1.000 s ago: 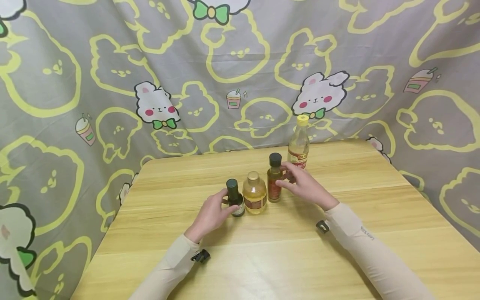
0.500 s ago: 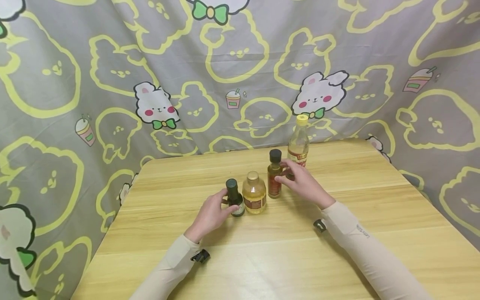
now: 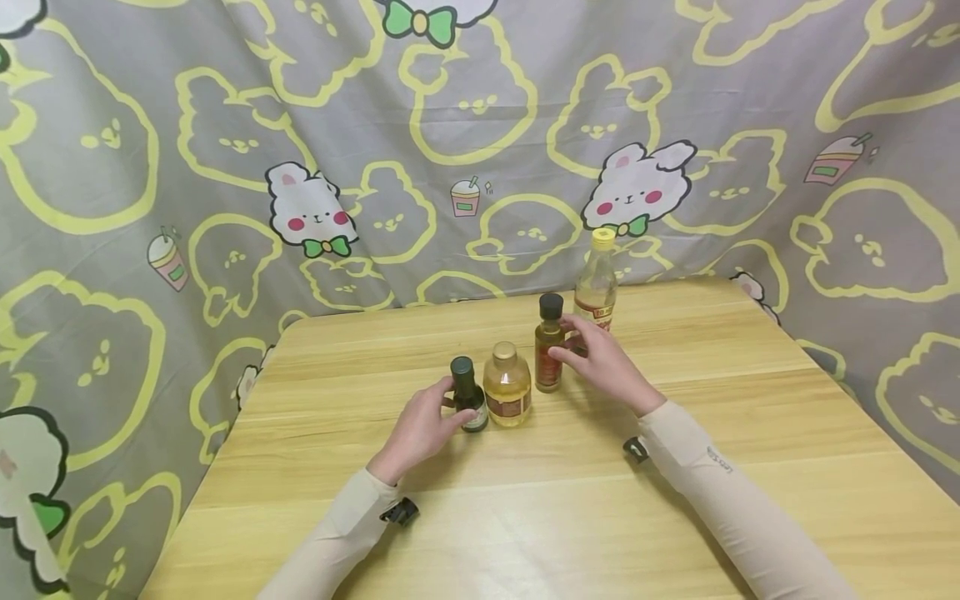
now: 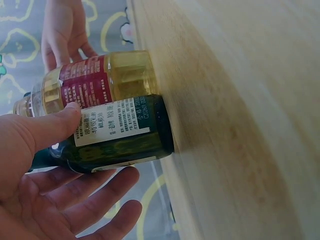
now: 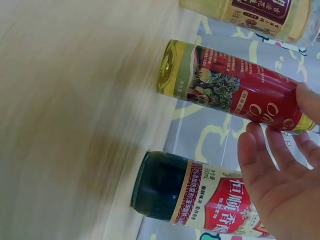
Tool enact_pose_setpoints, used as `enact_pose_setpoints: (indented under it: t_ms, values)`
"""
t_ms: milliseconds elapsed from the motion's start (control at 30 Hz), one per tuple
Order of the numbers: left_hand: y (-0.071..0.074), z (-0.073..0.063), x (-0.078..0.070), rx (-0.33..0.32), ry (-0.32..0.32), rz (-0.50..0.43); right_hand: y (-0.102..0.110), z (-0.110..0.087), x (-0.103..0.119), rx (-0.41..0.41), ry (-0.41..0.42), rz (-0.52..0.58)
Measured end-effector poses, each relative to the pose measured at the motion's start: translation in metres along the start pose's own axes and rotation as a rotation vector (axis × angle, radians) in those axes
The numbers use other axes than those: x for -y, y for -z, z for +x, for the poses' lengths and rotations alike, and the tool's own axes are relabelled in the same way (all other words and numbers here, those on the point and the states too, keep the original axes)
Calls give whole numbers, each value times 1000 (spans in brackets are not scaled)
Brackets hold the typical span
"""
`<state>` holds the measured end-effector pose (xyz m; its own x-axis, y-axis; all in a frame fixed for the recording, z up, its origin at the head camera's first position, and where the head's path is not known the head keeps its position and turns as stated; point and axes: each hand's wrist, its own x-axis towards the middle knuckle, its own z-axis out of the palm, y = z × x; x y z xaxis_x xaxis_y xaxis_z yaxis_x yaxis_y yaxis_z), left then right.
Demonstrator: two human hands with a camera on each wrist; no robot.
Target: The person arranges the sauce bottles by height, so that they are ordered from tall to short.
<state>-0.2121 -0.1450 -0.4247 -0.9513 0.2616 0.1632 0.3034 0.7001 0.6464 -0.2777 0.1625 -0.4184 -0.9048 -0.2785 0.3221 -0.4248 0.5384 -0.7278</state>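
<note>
My left hand (image 3: 424, 427) holds a small dark green glass bottle (image 4: 120, 135), its thumb on the white label and fingers on the other side. The bottle stands on the wooden table. Close beside it is a squat clear bottle of yellow oil (image 3: 507, 392) with a maroon label. My right hand (image 3: 606, 363) grips a slim olive oil bottle (image 5: 235, 90) with a red label and black cap, thumb on one side and fingers on the other. Just behind that hand stands a tall vinegar bottle (image 3: 597, 283) with a yellow cap, partly hidden by the fingers.
The wooden table (image 3: 495, 517) runs back to a grey curtain (image 3: 360, 117) with yellow cartoon outlines. Black wrist straps (image 3: 400, 512) sit on both sleeves.
My right hand has moved the olive oil bottle slightly away from me, toward the back of the table. The left hand and the other bottles have stayed in place.
</note>
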Motion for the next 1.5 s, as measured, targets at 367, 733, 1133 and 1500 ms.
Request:
enact_pose_setpoints:
  t_ms: [367,733,1133,1500]
  values:
    - [0,0,1,-3,-7,10,-2,2,0,-23,5,-5]
    - [0,0,1,1,-9,3,-6,7,-1,-83,6,-63]
    - [0,0,2,0,-15,2,-12,13,-1,-148,-14,-83]
    - [0,-1,2,-4,-5,7,-18,20,2,-223,-67,-167]
